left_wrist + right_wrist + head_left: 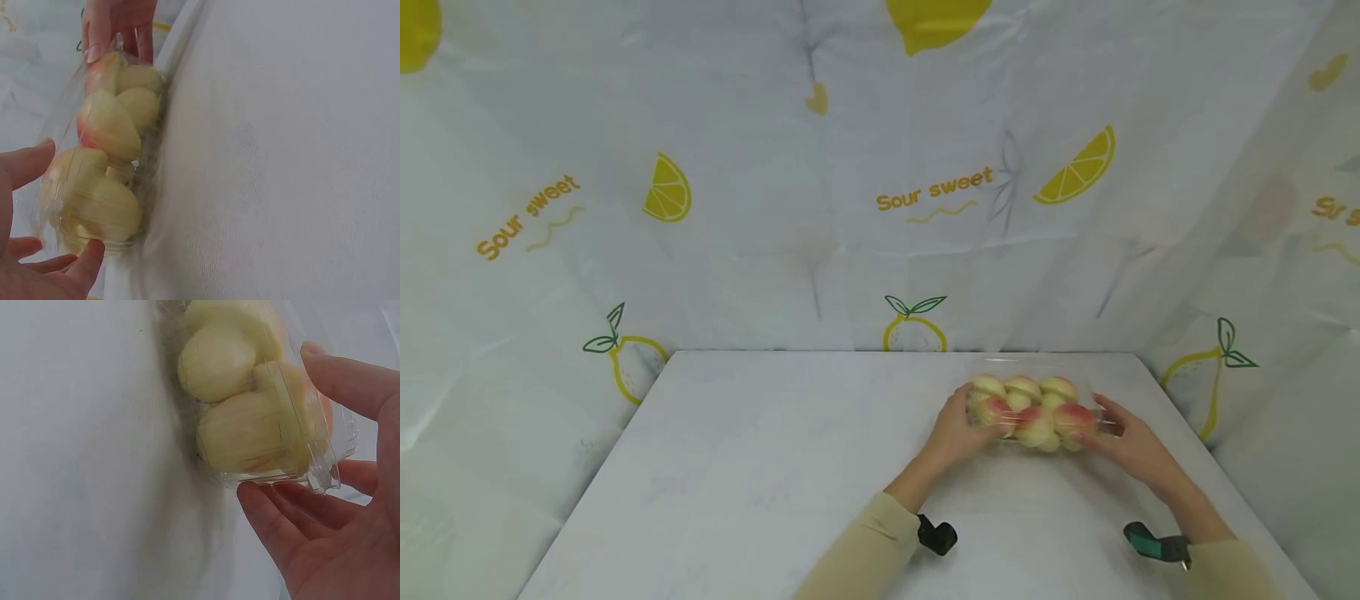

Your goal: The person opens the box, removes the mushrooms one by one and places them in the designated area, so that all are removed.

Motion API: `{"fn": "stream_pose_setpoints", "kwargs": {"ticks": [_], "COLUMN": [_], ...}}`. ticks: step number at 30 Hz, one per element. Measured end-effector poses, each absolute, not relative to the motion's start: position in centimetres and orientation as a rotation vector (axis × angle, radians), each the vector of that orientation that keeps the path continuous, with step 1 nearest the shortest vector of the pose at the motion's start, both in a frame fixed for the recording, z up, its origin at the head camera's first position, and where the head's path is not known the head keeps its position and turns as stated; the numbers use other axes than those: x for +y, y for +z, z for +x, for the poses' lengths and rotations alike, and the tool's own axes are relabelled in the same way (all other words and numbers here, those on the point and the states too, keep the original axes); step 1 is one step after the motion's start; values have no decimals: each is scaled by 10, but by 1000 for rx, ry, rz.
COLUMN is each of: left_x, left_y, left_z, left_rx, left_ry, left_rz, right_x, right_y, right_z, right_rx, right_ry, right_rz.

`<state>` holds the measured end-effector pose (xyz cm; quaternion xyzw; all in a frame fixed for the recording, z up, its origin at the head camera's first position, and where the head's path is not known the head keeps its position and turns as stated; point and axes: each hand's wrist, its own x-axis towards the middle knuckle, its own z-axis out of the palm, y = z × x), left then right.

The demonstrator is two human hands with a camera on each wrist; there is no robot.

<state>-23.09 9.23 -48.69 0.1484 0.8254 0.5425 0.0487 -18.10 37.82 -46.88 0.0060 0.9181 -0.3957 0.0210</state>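
Note:
A clear plastic clamshell box (1030, 364) full of several peaches (1037, 422) is at the right rear of the white table. The peaches (107, 128) are pale yellow with red blush, seen through the box wall in the left wrist view. My left hand (958, 432) grips the box's left end, thumb toward the front. At the opposite end, my right hand (1131, 446) holds it with thumb and fingers spread around the corner. From the right wrist, the fingertips touch the box's end wall (275, 478), and the thumb lies along its upper side.
The white tabletop (752, 467) stretches to the left of the box. Behind it hangs a pale sheet (850, 275) with printed lemons, which also lines both sides. Each wrist carries a small dark camera mount (937, 535) just over the table.

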Motion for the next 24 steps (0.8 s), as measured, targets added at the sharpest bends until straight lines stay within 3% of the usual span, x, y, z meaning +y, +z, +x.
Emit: {"fn": "stream_pose_setpoints", "kwargs": {"ticks": [24], "left_x": [36], "left_y": [-485], "left_z": [-226], "left_rx": [2489], "left_ry": [1666], "left_rz": [477], "right_x": [331], "right_y": [-473], "right_z": [-178], "right_rx": [2878], "right_ry": [-1280], "right_rz": [-97]}}
